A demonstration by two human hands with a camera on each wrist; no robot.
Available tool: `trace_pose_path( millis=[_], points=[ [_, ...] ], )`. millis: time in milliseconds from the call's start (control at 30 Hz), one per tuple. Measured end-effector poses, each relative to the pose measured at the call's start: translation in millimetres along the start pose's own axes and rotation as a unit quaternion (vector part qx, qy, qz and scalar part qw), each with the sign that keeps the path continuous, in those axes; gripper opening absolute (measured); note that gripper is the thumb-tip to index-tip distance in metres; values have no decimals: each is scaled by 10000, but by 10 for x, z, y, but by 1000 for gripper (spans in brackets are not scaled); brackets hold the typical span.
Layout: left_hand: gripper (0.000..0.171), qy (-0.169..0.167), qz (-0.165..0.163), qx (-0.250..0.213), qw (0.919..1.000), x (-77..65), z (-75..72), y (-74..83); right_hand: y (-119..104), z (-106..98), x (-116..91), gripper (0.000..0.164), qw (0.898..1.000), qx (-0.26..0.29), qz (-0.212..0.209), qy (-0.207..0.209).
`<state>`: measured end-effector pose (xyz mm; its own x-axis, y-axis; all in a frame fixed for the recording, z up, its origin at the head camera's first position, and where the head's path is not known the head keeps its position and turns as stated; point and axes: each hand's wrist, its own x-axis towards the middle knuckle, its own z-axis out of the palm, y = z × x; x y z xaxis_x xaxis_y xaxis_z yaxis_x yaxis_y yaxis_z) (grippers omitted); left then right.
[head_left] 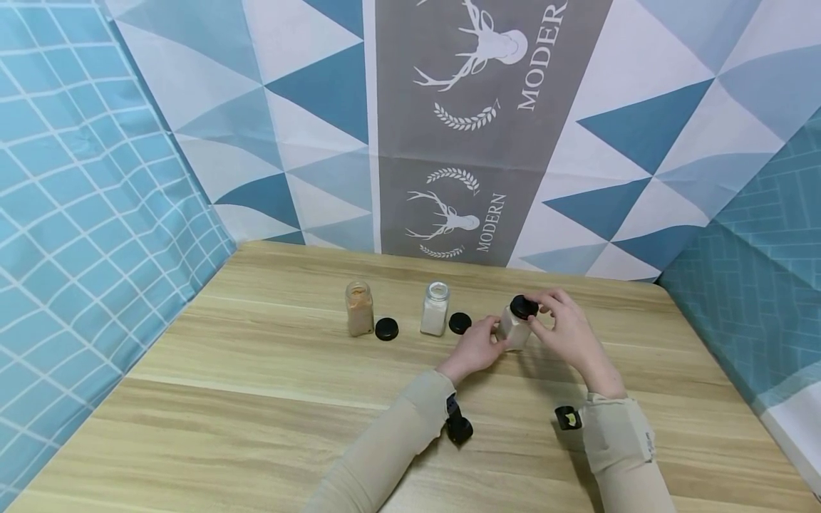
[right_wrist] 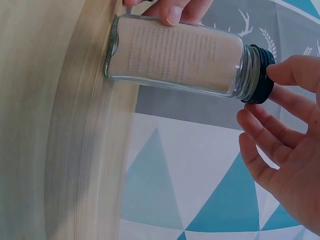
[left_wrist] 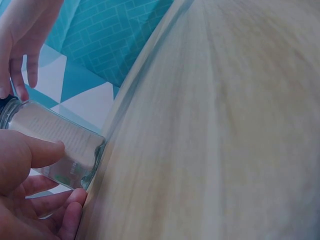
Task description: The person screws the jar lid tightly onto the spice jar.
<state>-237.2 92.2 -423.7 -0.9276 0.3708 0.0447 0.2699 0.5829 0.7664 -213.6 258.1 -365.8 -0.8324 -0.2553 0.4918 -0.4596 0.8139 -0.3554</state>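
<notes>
A square glass spice jar (head_left: 513,332) of pale powder stands upright on the table at the right. My left hand (head_left: 476,347) grips its lower body, thumb on one face in the left wrist view. My right hand (head_left: 569,333) pinches the black screw lid (right_wrist: 261,75) on the jar's neck between thumb and fingers. Ridges of the glass neck show just below that lid in the right wrist view. Fine printed text covers one face of the jar. Beside my left hand lies a second black lid (head_left: 460,323), flat on the table.
An uncapped jar of white powder (head_left: 435,313) stands left of that loose lid. Farther left are another black lid (head_left: 387,329) and an uncapped jar of orange-brown powder (head_left: 360,311). Patterned cloth (head_left: 321,92) hangs behind the wooden table (head_left: 256,399).
</notes>
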Motion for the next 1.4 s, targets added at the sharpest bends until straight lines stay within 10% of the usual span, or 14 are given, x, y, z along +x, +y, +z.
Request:
trace_pose_path(
  millis=[1400],
  points=[
    [47, -28, -67, 58, 10000, 10, 9, -11, -28, 42, 8, 41, 9985, 281, -458, -92]
  ],
)
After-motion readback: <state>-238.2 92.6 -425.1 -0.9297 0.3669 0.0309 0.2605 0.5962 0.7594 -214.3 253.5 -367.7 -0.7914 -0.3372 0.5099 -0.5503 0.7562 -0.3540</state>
